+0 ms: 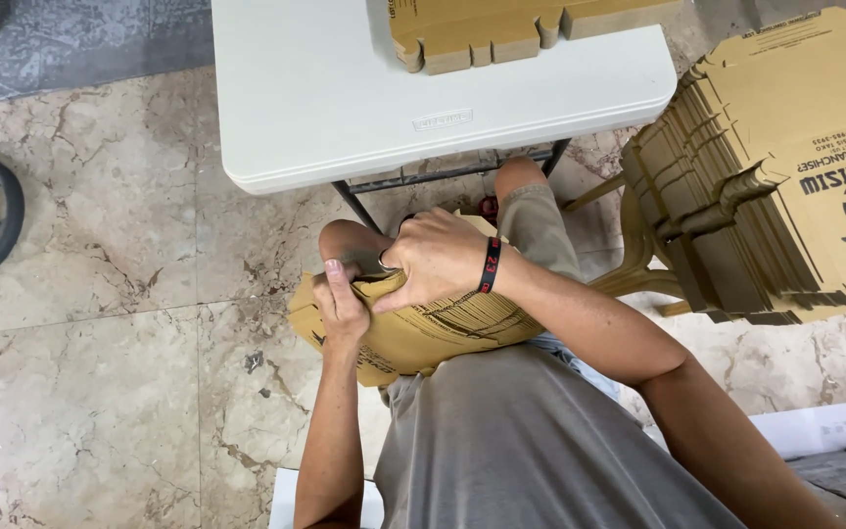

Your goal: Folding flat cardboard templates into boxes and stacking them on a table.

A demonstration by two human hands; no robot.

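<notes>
Below the white folding table (345, 108), both hands grip 1 flat cardboard box bundle (443, 333) on the lap. The left hand (342, 306) curls shut over its near-left edge. The right hand (438, 257) closes over its top.

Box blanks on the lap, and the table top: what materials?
Box blanks: brown corrugated cardboard, matte, seemingly; layered edges show, dark print. Both the left hand and right hand grip them. Table top: likely moulded plastic, off-white, with rounded edges.

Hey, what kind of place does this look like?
Probably a makeshift box-folding spot in a home or small shop: marble tile floor, a white folding table, and a big stack of flat cardboard boxes on a chair beside the seated person.
</notes>
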